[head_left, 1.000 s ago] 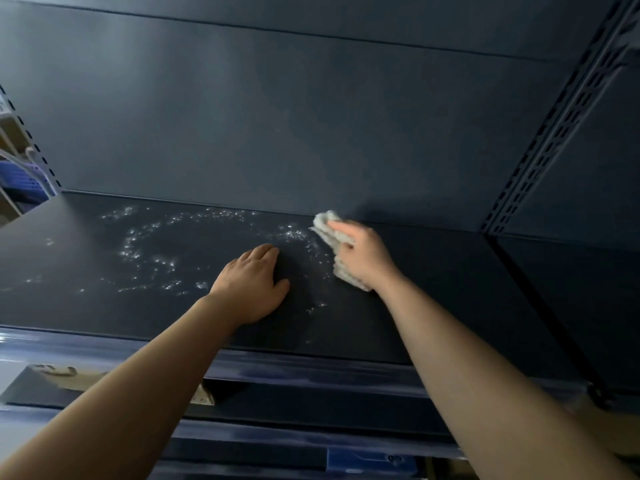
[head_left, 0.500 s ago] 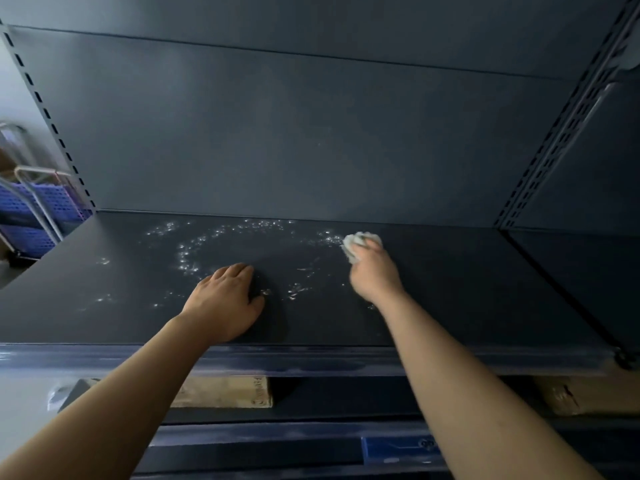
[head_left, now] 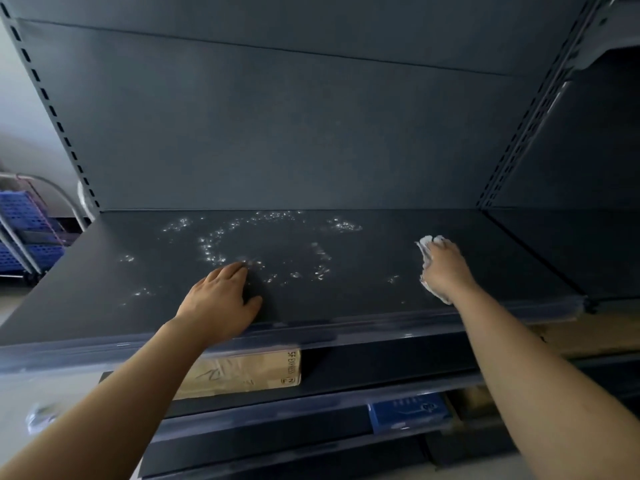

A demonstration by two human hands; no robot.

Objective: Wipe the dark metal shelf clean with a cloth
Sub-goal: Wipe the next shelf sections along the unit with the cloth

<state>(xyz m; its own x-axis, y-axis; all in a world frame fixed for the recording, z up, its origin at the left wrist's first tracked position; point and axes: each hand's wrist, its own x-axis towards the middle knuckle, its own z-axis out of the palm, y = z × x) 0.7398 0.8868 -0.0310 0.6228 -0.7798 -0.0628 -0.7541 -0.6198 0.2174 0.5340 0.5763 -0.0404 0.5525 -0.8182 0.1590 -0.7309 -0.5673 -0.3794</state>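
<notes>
The dark metal shelf [head_left: 363,299] runs across the middle of the view, speckled with shiny wet droplets [head_left: 242,244] over its left and centre. My right hand [head_left: 446,271] presses a crumpled white cloth [head_left: 426,251] flat on the shelf's right part; the cloth shows at my fingertips and under my wrist. Near the front edge, left of centre, my left hand [head_left: 221,303] rests palm down on the shelf with fingers together and holds nothing.
A cardboard box [head_left: 242,372] lies on the lower shelf under my left hand. A blue label [head_left: 408,408] sits on a lower shelf edge. Perforated uprights [head_left: 519,133] flank the shelf bay. Blue crates on a cart [head_left: 24,230] stand at far left.
My right hand has swept the cloth to the right, away from the droplets. The view has pulled back and down, showing more of the lower shelves. My left hand stays planted.
</notes>
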